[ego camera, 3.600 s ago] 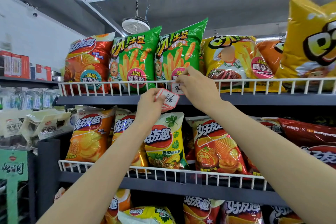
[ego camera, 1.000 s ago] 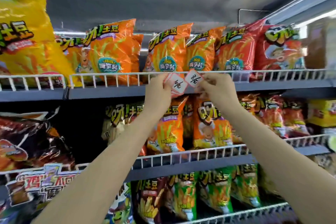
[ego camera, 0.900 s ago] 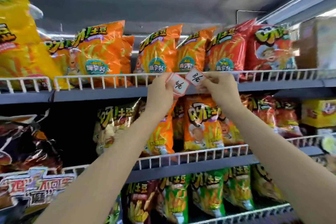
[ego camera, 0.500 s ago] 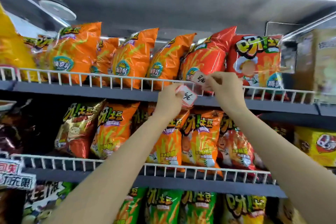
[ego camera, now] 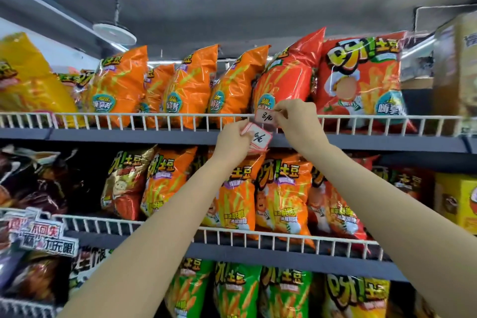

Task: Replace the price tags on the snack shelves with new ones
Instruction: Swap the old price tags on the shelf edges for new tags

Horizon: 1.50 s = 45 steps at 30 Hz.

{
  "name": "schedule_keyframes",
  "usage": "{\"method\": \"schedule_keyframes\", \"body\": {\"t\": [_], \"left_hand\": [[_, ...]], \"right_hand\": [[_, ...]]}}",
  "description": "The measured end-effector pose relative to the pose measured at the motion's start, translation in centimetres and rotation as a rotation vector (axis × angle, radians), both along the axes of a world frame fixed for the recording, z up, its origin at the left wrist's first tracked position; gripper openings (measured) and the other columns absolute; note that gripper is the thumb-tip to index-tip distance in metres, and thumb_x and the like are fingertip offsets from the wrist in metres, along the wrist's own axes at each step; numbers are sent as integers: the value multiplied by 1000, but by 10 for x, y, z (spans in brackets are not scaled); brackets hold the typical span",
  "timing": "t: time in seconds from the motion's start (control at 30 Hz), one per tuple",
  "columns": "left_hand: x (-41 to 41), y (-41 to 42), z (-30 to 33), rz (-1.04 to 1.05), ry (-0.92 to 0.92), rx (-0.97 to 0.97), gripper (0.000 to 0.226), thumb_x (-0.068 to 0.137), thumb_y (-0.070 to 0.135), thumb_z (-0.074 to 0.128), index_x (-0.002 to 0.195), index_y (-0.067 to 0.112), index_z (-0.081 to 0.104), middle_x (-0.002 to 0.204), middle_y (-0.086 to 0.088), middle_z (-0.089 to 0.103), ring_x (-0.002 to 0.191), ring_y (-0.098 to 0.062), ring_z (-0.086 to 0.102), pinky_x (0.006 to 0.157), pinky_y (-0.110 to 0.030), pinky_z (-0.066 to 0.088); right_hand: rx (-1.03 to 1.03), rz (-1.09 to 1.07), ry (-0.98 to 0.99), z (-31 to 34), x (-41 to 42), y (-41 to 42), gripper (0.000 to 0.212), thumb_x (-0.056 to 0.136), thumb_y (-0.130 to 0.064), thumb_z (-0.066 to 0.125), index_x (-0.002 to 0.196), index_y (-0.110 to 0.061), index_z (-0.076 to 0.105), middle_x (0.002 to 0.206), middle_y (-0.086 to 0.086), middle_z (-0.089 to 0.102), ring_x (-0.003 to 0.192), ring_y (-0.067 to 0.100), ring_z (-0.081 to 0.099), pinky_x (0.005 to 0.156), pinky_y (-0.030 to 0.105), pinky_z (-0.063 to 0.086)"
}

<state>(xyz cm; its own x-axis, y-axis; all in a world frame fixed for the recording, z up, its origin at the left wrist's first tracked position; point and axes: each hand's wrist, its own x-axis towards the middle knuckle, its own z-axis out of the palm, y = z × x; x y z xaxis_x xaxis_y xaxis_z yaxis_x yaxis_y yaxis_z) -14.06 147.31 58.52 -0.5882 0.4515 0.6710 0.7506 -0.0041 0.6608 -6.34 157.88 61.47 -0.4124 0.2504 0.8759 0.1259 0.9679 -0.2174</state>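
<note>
Since 0.5 s ago: right hand [ego camera: 296, 121] lowers its price tag [ego camera: 264, 117] onto the white wire rail [ego camera: 154, 117] of the top shelf [ego camera: 129, 135], in front of a red snack bag [ego camera: 286, 77]. Fingers pinch the tag's right edge. Left hand [ego camera: 233, 143], just below, pinches a stack of red-bordered tags [ego camera: 258, 138] against the shelf's grey front edge. Stock: orange snack bags [ego camera: 191, 85], 2 shelves.
</note>
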Motion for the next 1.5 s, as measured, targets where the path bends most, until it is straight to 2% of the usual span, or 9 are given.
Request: {"method": "schedule_keyframes", "body": {"t": [0.1,0.37,0.53,0.63,0.83,1.07,1.17,1.33,1.5], "left_hand": [[-2,0,2,3,-2,-12,34,96,8,45,129,9,54,119,-8,62,110,-20,60,83,-25,51],[-8,-7,0,-9,-14,-11,34,96,11,46,129,12,54,121,-11,63,108,-20,62,87,-31,53],[-17,-13,1,-38,-42,-20,35,96,10,48,130,16,52,121,-7,62,92,-9,61,67,-16,51],[-20,-12,2,-59,-49,-20,35,96,10,48,130,18,51,120,-8,62,86,-8,61,62,-14,51],[-22,-11,0,-59,-34,-14,36,95,9,48,130,19,50,122,-6,61,88,-6,60,62,-13,51],[-21,-8,-3,-38,-31,-16,37,94,10,50,130,21,50,124,-9,60,103,-17,64,75,-24,55],[-21,-8,-2,-34,-32,-23,39,94,10,50,131,22,50,126,-10,59,106,-18,63,82,-31,56],[-20,-7,-1,-38,-46,-19,38,94,9,50,131,21,50,124,-10,60,105,-18,64,81,-32,57],[-20,-7,-2,-39,-46,-4,37,95,9,50,130,21,51,121,-8,62,100,-15,64,74,-25,56]], "right_hand": [[6,-18,-19,1,-3,2,23,94,-13,50,106,-4,67,111,17,65,103,32,58,88,39,49],[180,-133,-19,5,-10,11,22,93,-10,54,109,-1,66,108,20,62,100,35,57,88,43,48],[263,-150,-193,11,-17,7,31,93,-11,54,124,-9,59,123,14,57,115,31,51,99,42,42],[229,-123,-142,10,-17,3,29,92,-11,55,121,-13,54,118,14,60,108,34,57,89,45,50],[450,-319,-200,4,-11,-1,29,92,-21,55,119,-14,45,117,11,55,106,35,56,79,42,49],[382,-303,-86,-10,-18,7,30,89,-18,61,116,-9,53,114,13,54,100,39,58,76,43,51],[364,-291,12,-10,-22,11,20,83,-10,67,102,-6,60,104,16,57,77,41,62,58,39,49],[268,-266,30,-3,-22,14,16,93,-20,52,106,-13,59,105,9,57,92,35,59,70,40,51],[281,-299,-46,-4,-24,11,19,94,-22,51,112,-15,55,110,9,55,100,35,58,75,40,51]]}}
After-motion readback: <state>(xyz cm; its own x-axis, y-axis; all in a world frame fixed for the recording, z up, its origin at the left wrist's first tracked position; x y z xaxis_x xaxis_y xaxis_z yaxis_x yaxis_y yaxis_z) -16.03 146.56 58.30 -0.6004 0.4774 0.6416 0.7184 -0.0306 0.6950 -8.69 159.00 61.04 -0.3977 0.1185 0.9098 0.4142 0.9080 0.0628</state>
